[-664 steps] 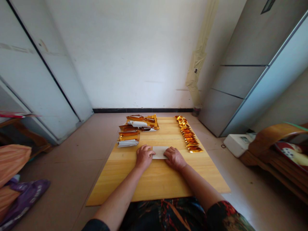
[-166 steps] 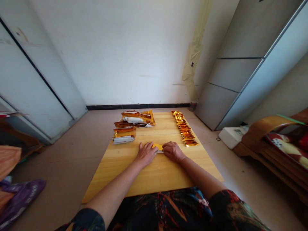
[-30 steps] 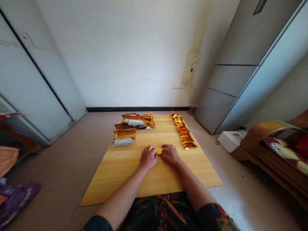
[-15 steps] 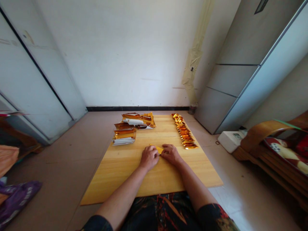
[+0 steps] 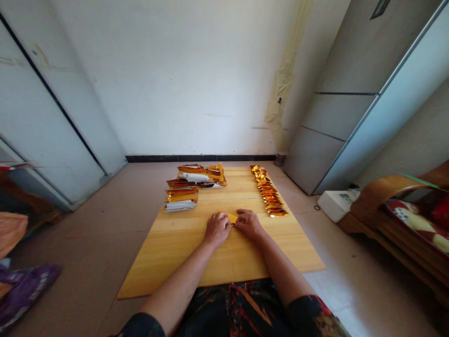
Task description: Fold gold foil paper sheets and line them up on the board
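Both hands meet at the middle of a wooden board (image 5: 168,262). Between them lies a small sheet of gold foil paper (image 5: 232,218), largely covered by the fingers. My left hand (image 5: 218,229) is closed, its fingertips pinching the sheet's near left edge. From the other side, my right hand (image 5: 248,223) pinches the same sheet with bent fingers. Up the board's right side runs a row of shiny gold foil pieces (image 5: 270,194), folded or twisted and overlapping. Stacked gold foil sheets (image 5: 182,194) with white undersides lie at the back left, beside a rolled white piece (image 5: 194,178).
A white wall (image 5: 196,93) rises behind the board. To the right stand a grey refrigerator (image 5: 326,135), a white box (image 5: 335,206) and a wooden seat (image 5: 372,206). A purple bag (image 5: 28,290) lies on the floor at left.
Both hands stay in almost the same place on the gold foil paper. A small reddish-gold edge now shows between the fingertips.
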Action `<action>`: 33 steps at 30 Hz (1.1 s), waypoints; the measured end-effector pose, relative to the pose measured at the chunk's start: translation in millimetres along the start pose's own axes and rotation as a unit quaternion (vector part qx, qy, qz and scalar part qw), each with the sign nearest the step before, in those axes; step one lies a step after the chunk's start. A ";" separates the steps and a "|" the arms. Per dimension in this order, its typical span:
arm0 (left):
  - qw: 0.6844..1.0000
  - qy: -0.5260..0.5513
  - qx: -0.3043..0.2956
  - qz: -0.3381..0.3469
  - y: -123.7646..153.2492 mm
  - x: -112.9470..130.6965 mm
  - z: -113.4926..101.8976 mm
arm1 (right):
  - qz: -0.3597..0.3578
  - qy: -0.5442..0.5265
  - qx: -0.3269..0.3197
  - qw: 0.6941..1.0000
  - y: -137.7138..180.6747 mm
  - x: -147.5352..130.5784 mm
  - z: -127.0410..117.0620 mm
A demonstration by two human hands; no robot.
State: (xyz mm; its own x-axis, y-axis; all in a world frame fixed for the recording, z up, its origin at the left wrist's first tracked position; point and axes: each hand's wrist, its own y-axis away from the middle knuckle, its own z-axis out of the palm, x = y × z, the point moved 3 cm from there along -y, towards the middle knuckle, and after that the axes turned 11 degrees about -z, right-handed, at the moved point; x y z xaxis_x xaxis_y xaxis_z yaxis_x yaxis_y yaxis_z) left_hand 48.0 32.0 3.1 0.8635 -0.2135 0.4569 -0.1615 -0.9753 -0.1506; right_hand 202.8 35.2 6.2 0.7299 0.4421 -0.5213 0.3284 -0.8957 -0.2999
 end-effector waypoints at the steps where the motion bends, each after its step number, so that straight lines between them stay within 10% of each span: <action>1: 1.000 -0.003 -0.002 -0.001 -0.1 0.1 0.1 | -0.001 0.001 -0.002 1.000 0.1 0.5 0.3; 33: 0.997 -0.070 0.016 -0.014 2.2 7.8 0.9 | 0.014 0.052 0.023 0.998 0.1 -0.1 9.6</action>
State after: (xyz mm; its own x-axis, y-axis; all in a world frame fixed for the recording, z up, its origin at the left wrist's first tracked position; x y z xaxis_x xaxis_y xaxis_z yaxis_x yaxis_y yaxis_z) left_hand 54.8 28.3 5.6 0.9263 -0.1734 0.3346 -0.1222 -0.9781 -0.1686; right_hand 197.0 35.5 -1.5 0.7974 0.4067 -0.4457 0.2802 -0.9038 -0.3234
